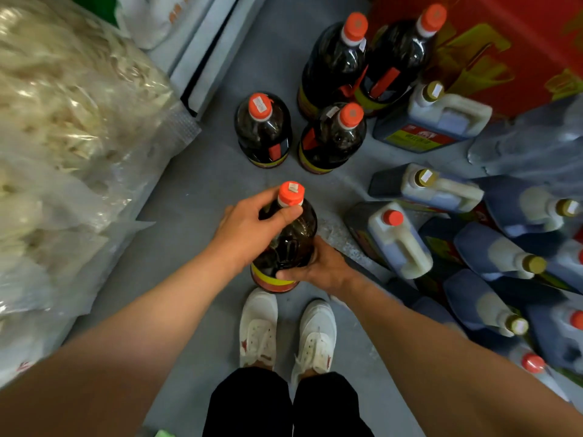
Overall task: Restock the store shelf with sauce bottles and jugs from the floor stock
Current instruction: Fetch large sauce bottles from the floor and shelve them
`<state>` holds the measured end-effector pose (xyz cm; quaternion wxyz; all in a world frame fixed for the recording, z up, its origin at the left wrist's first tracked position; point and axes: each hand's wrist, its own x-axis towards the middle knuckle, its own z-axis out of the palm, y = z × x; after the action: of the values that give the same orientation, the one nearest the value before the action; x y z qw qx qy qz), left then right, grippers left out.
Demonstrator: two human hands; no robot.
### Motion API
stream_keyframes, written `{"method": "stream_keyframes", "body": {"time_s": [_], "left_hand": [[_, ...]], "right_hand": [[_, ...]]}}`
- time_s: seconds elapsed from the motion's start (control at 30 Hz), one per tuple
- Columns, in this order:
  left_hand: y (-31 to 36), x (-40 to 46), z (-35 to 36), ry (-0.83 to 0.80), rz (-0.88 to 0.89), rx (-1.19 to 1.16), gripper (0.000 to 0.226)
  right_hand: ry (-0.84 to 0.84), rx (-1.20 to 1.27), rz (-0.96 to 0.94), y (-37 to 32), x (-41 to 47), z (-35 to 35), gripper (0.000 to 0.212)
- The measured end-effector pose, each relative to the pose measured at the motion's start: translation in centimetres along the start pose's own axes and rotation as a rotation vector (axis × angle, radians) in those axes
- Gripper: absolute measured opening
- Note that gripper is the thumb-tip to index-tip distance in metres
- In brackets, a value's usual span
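A dark sauce bottle (285,238) with an orange cap (291,193) was held at the centre of the frame, above the grey floor (202,197) and just ahead of the white shoes (258,326). It was gripped in two places, probably so that a heavy, full bottle could be lifted without tipping. The left hand (249,228) was wrapped over the shoulder and neck, with the thumb laid just under the cap. The right hand (318,266) was cupped round the lower body beside the yellow and red label, with its fingers curled against the glass. Both forearms were stretched forward and down from the lower corners of the frame, meeting at the bottle.

Four more orange-capped bottles (263,130) stood upright on the floor at upper centre. White-handled jugs (400,241) were crowded along the right edge, several lying tilted against one another. Bagged noodles (63,121) filled the left side. No shelf face could be seen, so a carry was judged still ahead.
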<state>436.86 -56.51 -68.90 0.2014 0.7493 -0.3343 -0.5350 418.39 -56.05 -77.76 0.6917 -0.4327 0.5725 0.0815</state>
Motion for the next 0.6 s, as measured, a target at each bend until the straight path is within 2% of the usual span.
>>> {"method": "stream_keyframes", "body": {"time_s": [0.13,0.23,0.33,0.37,0.47,0.53,0.6], "left_hand": [[3.4,-3.2,-3.3,0.046,-0.007,0.028,0.033],[6.4,-6.0,-6.0,0.107,-0.032,0.042,0.040],[9.2,-9.0,-8.3,0.145,-0.036,0.017,0.054],[9.9,-10.1,-9.1,0.154,-0.036,0.014,0.053],[12.1,-13.6,-11.2,0.186,-0.025,0.042,0.026],[13.5,-16.2,-12.3,0.206,-0.002,0.061,0.021],[14.7,-18.9,-13.5,0.232,0.009,0.081,0.032]], "right_hand": [[-0.059,0.024,0.010,-4.1,-4.8,-0.2,0.111],[-0.084,0.064,0.034,-7.3,-9.0,-0.3,0.098],[-0.100,0.108,0.035,-9.9,-12.8,0.2,0.102],[-0.097,0.127,0.036,-10.7,-14.2,0.6,0.097],[-0.075,0.187,0.018,-12.6,-18.2,2.0,0.072],[-0.072,0.203,0.014,-13.4,-20.7,3.1,0.078],[-0.086,0.234,0.013,-14.4,-23.5,4.0,0.078]]}}
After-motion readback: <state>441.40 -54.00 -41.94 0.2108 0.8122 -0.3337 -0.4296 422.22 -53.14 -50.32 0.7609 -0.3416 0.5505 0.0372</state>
